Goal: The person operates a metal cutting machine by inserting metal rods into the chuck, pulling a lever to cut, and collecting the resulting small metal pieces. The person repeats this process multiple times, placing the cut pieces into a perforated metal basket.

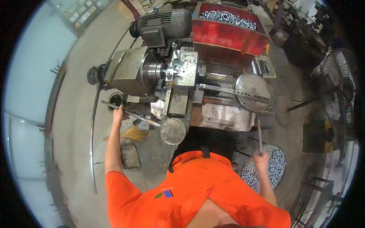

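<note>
Here, left hand [118, 113] gripping steel lever [131, 113]

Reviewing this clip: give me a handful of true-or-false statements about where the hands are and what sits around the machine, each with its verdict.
1. The left hand grips a long lever at the machine's left front. True.
2. The right hand lies flat on the round handwheel. False: its grip is closed on a thin upright rod, apart from the handwheel.
3. The red bin behind the machine holds small shiny metal parts. True.
4. The perforated tray by the right hand is bare. False: small metal cylinders lie on it.
5. The person wears a blue shirt. False: the shirt is orange.
6. A motor sits on top of the machine at the rear left. True.
</note>
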Available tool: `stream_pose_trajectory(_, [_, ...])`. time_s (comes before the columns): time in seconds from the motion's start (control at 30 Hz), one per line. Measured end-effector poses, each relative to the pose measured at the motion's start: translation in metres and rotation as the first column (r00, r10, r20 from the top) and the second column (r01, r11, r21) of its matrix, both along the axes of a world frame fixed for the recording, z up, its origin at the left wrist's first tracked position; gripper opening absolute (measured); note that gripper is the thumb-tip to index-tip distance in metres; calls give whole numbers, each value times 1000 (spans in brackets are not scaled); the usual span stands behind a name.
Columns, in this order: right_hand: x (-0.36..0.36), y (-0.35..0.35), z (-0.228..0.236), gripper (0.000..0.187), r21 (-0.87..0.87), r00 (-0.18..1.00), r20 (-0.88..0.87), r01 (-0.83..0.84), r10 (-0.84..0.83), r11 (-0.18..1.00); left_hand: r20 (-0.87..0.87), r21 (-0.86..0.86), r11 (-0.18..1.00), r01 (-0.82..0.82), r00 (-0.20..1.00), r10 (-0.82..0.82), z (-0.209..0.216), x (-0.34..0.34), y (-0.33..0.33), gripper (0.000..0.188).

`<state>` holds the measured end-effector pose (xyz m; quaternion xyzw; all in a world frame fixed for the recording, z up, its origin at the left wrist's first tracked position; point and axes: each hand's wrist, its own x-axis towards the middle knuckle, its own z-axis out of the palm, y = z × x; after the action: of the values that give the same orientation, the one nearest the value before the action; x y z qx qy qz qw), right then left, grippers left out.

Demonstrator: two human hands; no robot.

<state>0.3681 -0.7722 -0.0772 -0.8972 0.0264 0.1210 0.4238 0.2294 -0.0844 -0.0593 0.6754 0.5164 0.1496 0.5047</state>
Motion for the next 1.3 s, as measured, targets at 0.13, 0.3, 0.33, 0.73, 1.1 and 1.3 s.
stream_pose_trajectory(0.13, [80, -82, -9, 44, -693, 967, 181, -3, 178, 721, 71, -8, 1000, -2, 997, 2, -7, 0, 6, 42])
stream_pose_trajectory(0.3, [190, -80, 18, 58, -866, 962, 271, 228, 36, 445, 196, -56, 996, 73, 979, -60, -11, 9, 0, 43])
stream_pose_trajectory(0.33, [197, -75, 13, 66, -832, 929, 371, 337, -10, 441, 182, -67, 991, 119, 978, -105, -6, 11, -3, 44])
stream_pose_trajectory(0.73, [25, 50, -57, 58, -310, 930, 273, -158, 247, 938, -716, 408, 564, 718, 635, -290, -132, -43, 11, 58])
stream_pose_trajectory(1.1, [28, 102, 8, 40, -242, 952, -28, -302, 305, 922, -799, 225, 687, 691, 534, -276, -136, -32, -19, 48])
stream_pose_trajectory(1.3, [102, 132, 65, 38, -296, 819, 371, -343, 438, 892, -681, 154, 775, 613, 633, -366, -175, -53, 3, 50])
